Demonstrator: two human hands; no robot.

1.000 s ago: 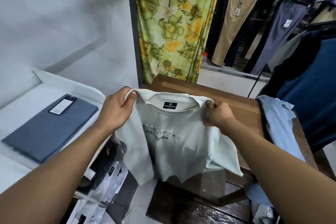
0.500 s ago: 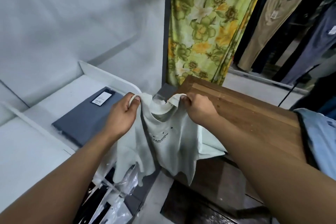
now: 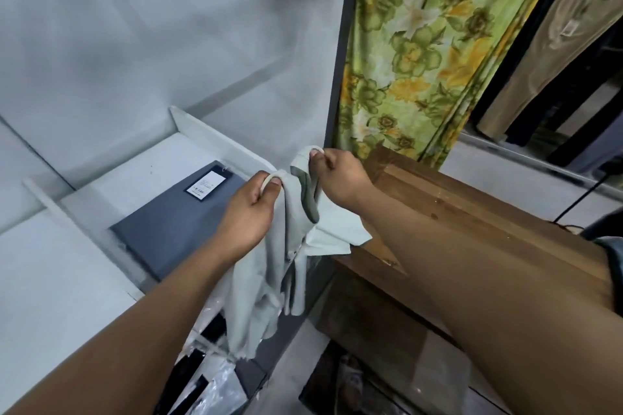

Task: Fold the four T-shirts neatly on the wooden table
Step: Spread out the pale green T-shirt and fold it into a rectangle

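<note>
Hanging pale mint T-shirt (image 3: 266, 280), pinched at its top edge, left grip (image 3: 246, 212) and right grip (image 3: 340, 178) close together.
Both grips closed on cloth, thumb against fingers; body droops slack below them, a flap touching the tabletop (image 3: 472, 205) edge under the right grip. Light, soft, limp; likely best taken at shoulder seams. Chest print hidden in folds; hang tag (image 3: 205, 184) on grey folded cloth (image 3: 175, 236), left of the left grip, too small to read.
</note>
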